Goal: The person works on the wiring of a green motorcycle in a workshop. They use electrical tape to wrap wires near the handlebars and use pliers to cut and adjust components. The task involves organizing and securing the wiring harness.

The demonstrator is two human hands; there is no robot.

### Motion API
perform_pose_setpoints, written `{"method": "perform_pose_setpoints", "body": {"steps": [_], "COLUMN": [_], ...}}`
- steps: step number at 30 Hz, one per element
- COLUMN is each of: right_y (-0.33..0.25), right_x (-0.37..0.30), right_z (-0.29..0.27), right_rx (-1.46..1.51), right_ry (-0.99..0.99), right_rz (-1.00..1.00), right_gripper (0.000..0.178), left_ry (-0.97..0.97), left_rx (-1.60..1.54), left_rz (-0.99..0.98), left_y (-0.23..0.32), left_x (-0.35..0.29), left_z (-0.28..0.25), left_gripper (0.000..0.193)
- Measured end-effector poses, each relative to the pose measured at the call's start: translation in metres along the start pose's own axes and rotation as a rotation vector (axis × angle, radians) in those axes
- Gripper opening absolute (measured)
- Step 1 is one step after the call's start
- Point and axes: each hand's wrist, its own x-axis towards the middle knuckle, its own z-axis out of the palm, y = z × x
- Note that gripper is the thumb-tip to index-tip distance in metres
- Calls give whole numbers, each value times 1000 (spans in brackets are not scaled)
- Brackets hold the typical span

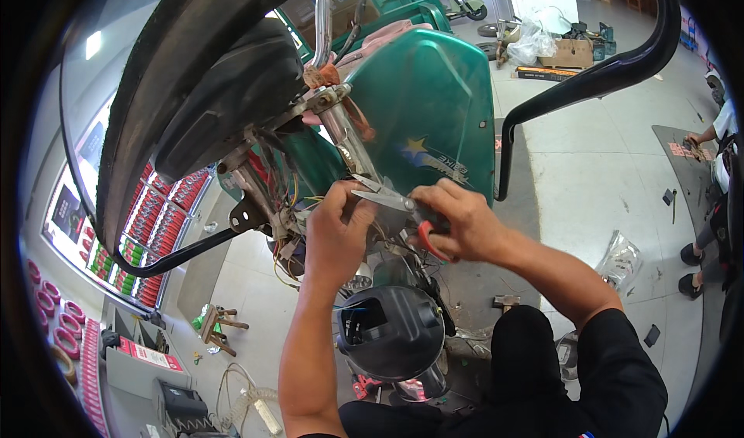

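My right hand (457,219) grips a pair of scissors (397,201) by its red and black handles. The blades stand apart and point left, their tips close to my left hand (338,225). That hand is pinched, thumb against fingers; what lies between them is too small to make out. Just left of it, loose wires (291,198) hang among the bare metal fork tubes (341,134) of a green three-wheeled vehicle. Its green front panel (434,105) rises beyond both hands.
A wheel (143,89) and a black bar (589,85) arch overhead. Below my hands sits a black rounded shell (403,345) with a rectangular window. A hammer (506,301) lies near my knee, a small wooden stool (219,329) at left. Another person (725,128) works at far right.
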Motion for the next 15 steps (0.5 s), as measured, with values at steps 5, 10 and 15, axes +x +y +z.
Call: {"method": "perform_pose_setpoints", "body": {"steps": [5, 10, 15], "right_y": [-29, -36, -20], "right_x": [-13, -23, -28], "right_z": [14, 37, 44], "right_rx": [74, 109, 63], "right_ry": [73, 188, 222], "right_rz": [151, 176, 146], "right_gripper": [60, 62, 61], "left_ry": [119, 48, -55], "left_rx": [-97, 27, 124], "left_rz": [111, 75, 124], "left_y": [-8, 1, 7], "left_x": [-8, -11, -2], "left_z": [7, 3, 0], "left_gripper": [15, 15, 15]}}
